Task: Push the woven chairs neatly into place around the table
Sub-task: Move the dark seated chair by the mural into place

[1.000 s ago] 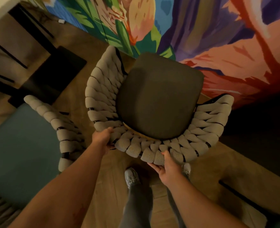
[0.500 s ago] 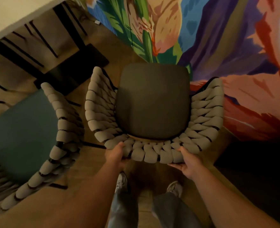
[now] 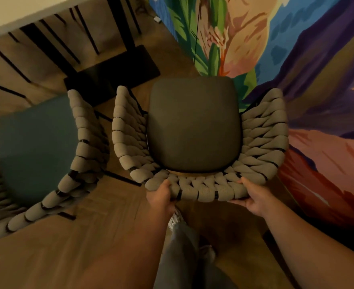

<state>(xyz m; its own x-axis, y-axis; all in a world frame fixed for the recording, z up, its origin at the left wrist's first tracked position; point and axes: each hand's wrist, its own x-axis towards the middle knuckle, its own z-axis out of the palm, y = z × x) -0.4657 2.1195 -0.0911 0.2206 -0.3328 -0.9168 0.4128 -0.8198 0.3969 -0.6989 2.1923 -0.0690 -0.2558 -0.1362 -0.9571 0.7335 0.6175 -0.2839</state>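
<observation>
Right below me stands a woven chair (image 3: 261, 130) with a thick beige rope back and a dark grey seat cushion (image 3: 192, 124). My left hand (image 3: 160, 198) grips the left part of its curved backrest. On the right part, my right hand (image 3: 253, 198) holds the rim, thumb on top and fingers underneath. The chair faces the table (image 3: 11, 11), whose pale top shows at the upper left with a black pedestal base (image 3: 113, 74) under it. A second woven chair (image 3: 82, 142) with a teal cushion stands to the left.
A colourful mural wall (image 3: 297, 49) runs close along the right side of the chair. The floor (image 3: 67, 247) is wood. My legs and a white shoe (image 3: 175, 219) are directly behind the chair. Black chair legs and table struts cross the floor at the left.
The chair has turned and moved forward toward the table, now squarer to me. My hands shifted wider apart along the backrest. The teal chair and table edge came further into view.
</observation>
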